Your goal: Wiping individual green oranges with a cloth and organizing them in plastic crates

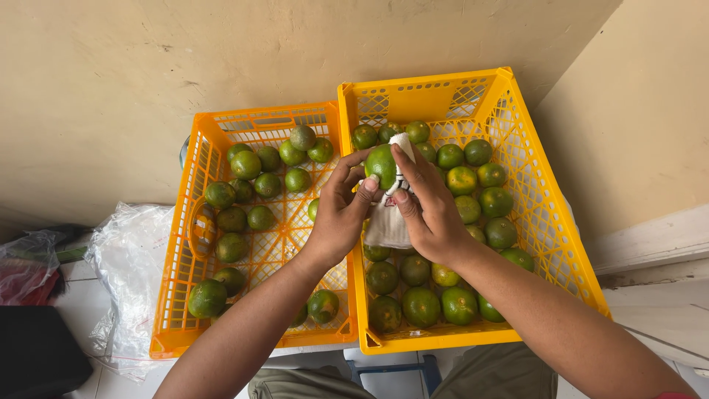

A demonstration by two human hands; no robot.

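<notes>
Green citrus fruit is sitting between my two hands above the inner edge of the right-hand yellow crate, raised clear of the fruit lying below. It is nearly round, so no clear long axis is showing; which way its stem end is pointing I cannot tell. Its rind is looking smooth, slightly glossy, green throughout.

I am pinching the fruit from the left with my left hand, thumb and fingertips curled against its lower left side, wrist bent upward from a forearm entering at bottom left. My right hand is clenching a white cloth and pressing it against the fruit's right side, fingers arched over the top, with the cloth's loose end hanging below the palms. A corner of cloth is also poking up behind the fruit.

Both crates are rigid plastic with lattice walls and open grid floors. The right one is holding a close-packed layer of round green fruit, several showing yellowish patches. The left-hand orange crate is standing touching it, its fruit lying more sparsely. A crumpled clear plastic bag is lying on the floor just beside the left crate.
</notes>
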